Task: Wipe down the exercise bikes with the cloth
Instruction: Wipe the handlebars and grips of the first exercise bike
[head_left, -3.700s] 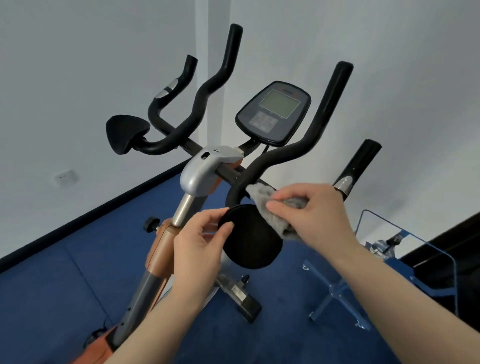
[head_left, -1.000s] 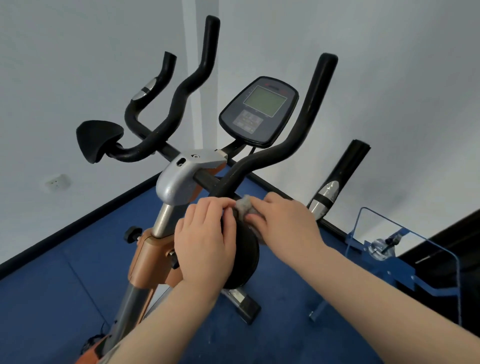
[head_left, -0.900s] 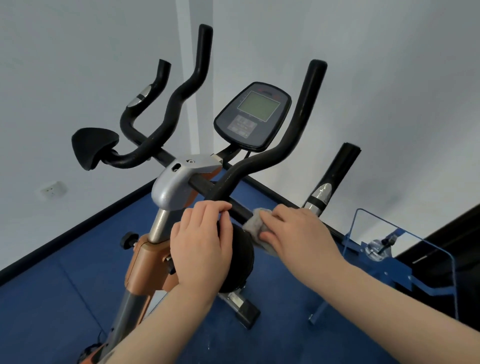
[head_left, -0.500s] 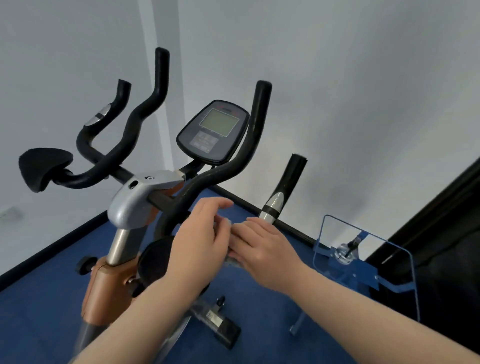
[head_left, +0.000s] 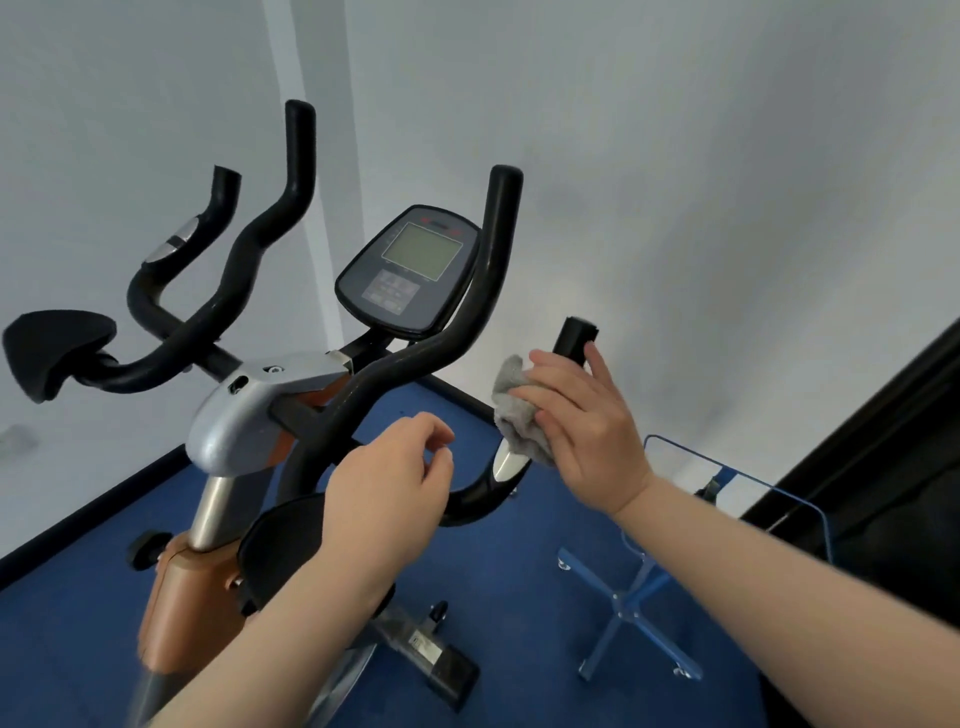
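An exercise bike with black handlebars, a silver clamp and an orange frame stands in front of me, its console facing me. My right hand wraps a grey cloth around the right outer grip, just above its silver sensor band. My left hand hovers with loosely curled fingers over the round black elbow pad and holds nothing.
White walls meet in a corner behind the bike. Blue carpet covers the floor. A blue metal stand with a clear panel sits at the right, beside dark equipment at the far right edge.
My right hand has carried the cloth up from the elbow pad to the right outer grip. My left hand has let go of the pad. The view has shifted right.
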